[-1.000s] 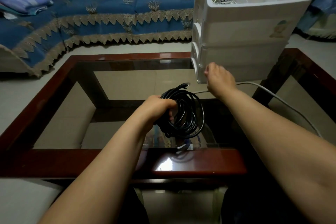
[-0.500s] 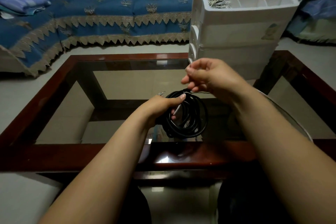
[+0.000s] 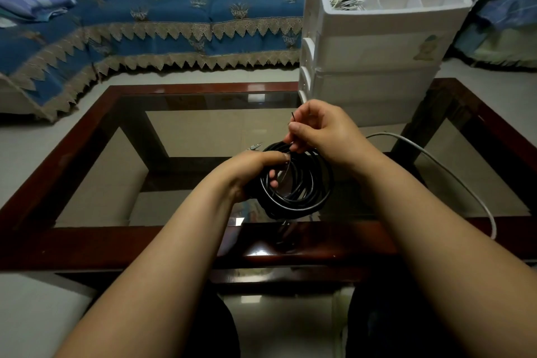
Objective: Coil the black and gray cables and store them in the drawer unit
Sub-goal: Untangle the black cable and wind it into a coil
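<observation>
Gripped in the left hand (image 3: 250,171), the coiled black cable (image 3: 299,183) is held just above the glass table (image 3: 186,131), while a thin tie wire (image 3: 293,119) is pinched in the right hand (image 3: 322,131), right above the coil. A second ago that hand was reaching by the drawer unit (image 3: 377,49), far right; binding seems begun. The gray cable (image 3: 453,171) lies uncoiled at right. No writing can be read; a sticker (image 3: 427,48) is blurred.

Your view is dim and soft overall. Glare spots sit on the tabletop (image 3: 261,251) near edge and far glass. Wide-angle bending curves the edges; your forearms lie in shadow.
</observation>
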Available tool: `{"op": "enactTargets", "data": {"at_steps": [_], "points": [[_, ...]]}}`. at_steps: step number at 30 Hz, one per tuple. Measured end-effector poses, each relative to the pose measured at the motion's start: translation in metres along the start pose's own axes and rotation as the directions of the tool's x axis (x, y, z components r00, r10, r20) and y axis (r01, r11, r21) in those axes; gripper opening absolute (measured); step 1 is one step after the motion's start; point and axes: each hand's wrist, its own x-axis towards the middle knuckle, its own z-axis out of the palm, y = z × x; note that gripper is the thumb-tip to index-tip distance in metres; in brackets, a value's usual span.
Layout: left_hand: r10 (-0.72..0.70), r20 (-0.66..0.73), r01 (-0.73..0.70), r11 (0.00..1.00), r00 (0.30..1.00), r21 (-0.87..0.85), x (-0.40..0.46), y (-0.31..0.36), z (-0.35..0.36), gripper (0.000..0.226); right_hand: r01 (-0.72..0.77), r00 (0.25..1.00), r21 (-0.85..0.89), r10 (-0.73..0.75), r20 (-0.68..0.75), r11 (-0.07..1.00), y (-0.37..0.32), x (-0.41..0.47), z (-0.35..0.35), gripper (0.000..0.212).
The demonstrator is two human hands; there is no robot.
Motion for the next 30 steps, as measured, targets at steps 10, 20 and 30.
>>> {"op": "enactTargets", "data": {"at_steps": [10,20,30], "points": [[0.022,0.068,-0.023,1.000,0.997,0.013,0.001,0.000,0.002,0.010,0.122,0.993,-0.062,-0.121,0.012,0.991,-0.001,-0.003,0.001,0.011],[0.087,0.104,-0.078,0.993,0.991,-0.087,0.000,-0.003,0.008,0.010,0.038,0.987,0.235,-0.072,0.141,0.971,0.006,-0.004,0.002,0.006],[0.061,0.048,-0.065,0.995,0.997,0.074,0.001,-0.006,0.004,0.018,0.025,0.991,0.039,-0.030,0.127,0.999,0.008,-0.008,-0.002,0.007]]}}
